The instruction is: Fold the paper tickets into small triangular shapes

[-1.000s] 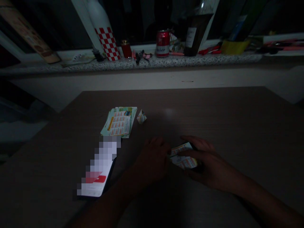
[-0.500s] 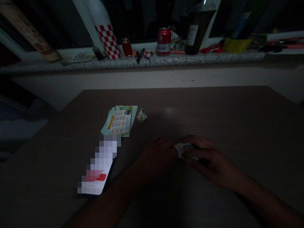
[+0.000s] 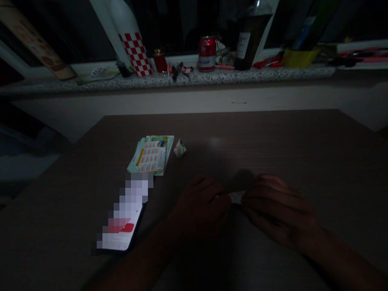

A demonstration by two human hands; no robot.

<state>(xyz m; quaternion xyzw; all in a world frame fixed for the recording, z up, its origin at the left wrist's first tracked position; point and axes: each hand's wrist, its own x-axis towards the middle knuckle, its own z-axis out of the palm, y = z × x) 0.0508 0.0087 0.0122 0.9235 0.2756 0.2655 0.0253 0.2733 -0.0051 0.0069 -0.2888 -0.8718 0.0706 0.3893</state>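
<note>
A small piece of folded paper (image 3: 236, 197) is pinched between my two hands, low over the brown table (image 3: 273, 141). My left hand (image 3: 203, 204) is closed on its left end, and my right hand (image 3: 275, 206) is closed on its right end. Only a pale strip of the paper shows between the fingers; the rest is covered, and the light is dim. Beyond my left hand stands a small folded paper shape (image 3: 180, 148) with printed colours. Beside it lies a stack of printed green and white paper sheets (image 3: 151, 155).
A phone (image 3: 121, 238) with a lit, partly blurred screen lies left of my left forearm. Along the granite windowsill (image 3: 169, 83) behind the table stand a red-checked white bottle (image 3: 137, 52), a red can (image 3: 207, 53), a dark bottle (image 3: 244, 46) and a yellow container (image 3: 299, 57).
My right hand has shifted right and its fingers have closed further round the paper. Less of the paper's printed face shows now. The view has moved slightly.
</note>
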